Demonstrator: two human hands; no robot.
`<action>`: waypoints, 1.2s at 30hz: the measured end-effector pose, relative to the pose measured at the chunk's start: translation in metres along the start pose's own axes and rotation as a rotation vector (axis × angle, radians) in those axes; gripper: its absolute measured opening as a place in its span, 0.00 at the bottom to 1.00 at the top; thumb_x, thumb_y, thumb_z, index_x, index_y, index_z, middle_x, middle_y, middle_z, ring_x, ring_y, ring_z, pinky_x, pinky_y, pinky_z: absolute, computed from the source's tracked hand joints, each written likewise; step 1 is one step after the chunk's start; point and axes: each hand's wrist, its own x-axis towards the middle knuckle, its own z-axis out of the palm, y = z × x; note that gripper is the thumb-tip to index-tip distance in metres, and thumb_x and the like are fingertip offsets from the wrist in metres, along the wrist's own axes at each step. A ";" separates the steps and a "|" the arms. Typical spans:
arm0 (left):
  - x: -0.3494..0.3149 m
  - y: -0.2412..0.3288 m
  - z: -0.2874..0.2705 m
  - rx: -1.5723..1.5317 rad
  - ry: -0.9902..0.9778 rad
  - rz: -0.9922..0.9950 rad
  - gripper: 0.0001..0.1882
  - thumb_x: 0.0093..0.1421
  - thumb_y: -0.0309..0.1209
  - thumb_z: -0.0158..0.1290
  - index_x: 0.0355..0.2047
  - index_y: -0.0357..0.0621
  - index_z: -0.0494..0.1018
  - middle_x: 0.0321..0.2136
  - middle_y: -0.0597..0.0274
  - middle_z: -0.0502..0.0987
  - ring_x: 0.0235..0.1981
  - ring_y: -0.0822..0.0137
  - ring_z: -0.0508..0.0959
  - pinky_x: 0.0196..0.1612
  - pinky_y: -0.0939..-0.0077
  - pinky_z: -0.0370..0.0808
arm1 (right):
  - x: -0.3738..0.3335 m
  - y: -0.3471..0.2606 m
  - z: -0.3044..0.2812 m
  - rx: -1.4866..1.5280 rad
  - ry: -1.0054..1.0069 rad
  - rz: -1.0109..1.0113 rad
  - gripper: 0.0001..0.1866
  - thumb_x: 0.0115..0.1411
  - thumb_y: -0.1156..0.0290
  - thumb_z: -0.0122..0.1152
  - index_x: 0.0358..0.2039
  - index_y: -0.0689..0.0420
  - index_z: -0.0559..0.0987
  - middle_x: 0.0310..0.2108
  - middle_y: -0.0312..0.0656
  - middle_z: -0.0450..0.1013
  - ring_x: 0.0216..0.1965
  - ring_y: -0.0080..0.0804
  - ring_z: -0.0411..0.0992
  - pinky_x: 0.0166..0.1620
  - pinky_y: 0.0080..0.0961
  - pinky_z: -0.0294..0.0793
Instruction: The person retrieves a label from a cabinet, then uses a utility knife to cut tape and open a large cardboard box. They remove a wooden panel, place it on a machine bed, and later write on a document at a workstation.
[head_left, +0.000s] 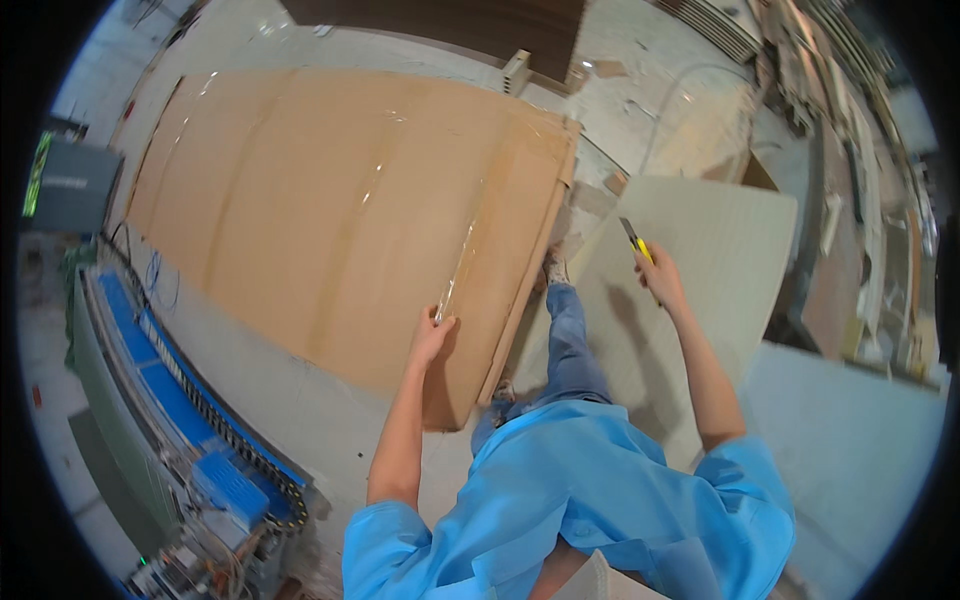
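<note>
A large flat cardboard package lies to my left, banded with several strips of clear tape. At its near right end, my left hand pinches the loose end of a shiny tape strip, which runs away from me along the cardboard. Out to the right, my right hand is closed around a yellow utility knife. Its dark blade sticks out and points away from me, held above a pale flat board and apart from the cardboard.
A machine with blue rollers or belts stands at the left, a dark monitor beyond it. A dark brown panel lies at the far side. Stacked boards and strips line the right. Cardboard scraps litter the floor near my foot.
</note>
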 end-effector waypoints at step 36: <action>0.161 0.230 0.171 0.105 0.009 -0.157 0.17 0.65 0.43 0.53 0.48 0.47 0.78 0.28 0.68 0.80 0.28 0.76 0.74 0.37 0.77 0.72 | 0.454 -0.136 0.099 -0.616 -0.854 -0.523 0.16 0.61 0.56 0.57 0.47 0.44 0.81 0.42 0.44 0.78 0.46 0.45 0.75 0.47 0.42 0.75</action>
